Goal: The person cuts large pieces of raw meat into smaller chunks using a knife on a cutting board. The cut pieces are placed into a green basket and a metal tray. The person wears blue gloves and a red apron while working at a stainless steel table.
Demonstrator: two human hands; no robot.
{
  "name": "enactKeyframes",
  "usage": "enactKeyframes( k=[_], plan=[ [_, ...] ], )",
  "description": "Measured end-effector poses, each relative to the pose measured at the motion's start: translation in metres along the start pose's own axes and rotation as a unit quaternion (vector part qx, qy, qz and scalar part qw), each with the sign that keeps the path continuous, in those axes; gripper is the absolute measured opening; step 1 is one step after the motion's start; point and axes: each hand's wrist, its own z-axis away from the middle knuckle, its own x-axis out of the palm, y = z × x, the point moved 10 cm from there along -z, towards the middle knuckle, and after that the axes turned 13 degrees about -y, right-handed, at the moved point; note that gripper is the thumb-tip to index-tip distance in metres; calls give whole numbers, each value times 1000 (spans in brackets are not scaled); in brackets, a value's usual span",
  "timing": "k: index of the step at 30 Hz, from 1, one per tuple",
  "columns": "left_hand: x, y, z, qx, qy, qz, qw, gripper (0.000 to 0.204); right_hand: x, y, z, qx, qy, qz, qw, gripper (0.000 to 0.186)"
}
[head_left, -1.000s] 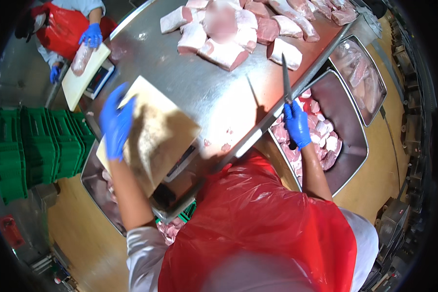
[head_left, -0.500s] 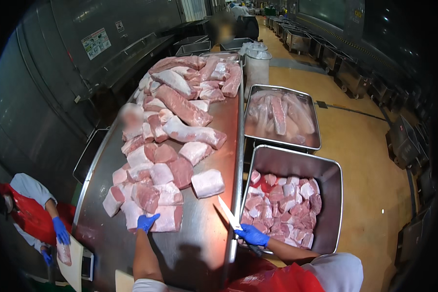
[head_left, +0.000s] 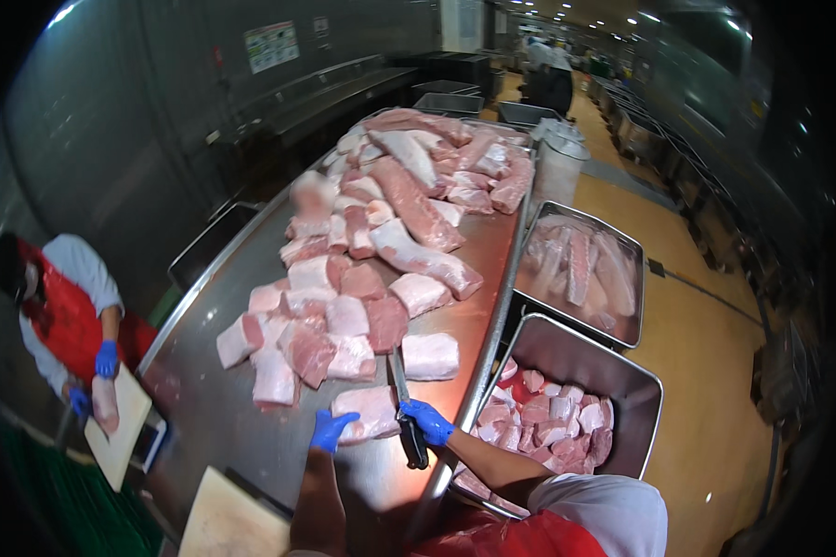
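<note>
My left hand, in a blue glove, grips the left end of a pale pink slab of raw meat at the near part of the steel table. At that slab's right end, my blue-gloved right hand is closed on a black-handled knife, its long blade pointing away from me over the table. Beyond both hands lie several cut blocks of meat, and a long pile of larger strips covers the far part.
Right of the table stand a bin of meat chunks and a tray of bagged meat. A cutting board lies at near left. A co-worker works at another board. More people and carts are farther back.
My left hand left the board for the meat pile, and a slab now sits nearer me under it. My right hand moved slightly left to that slab with the knife. The view tilted up.
</note>
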Motion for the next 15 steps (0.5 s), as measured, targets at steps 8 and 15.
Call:
enactKeyframes(
  k=[8,15],
  plan=[
    [19,183,223,77,198,-207,955,74,138,14,68,53,-70,-148,985,19],
    [-91,107,445,181,258,171,933,49,342,13,118,44,-241,45,968,30]
  ],
)
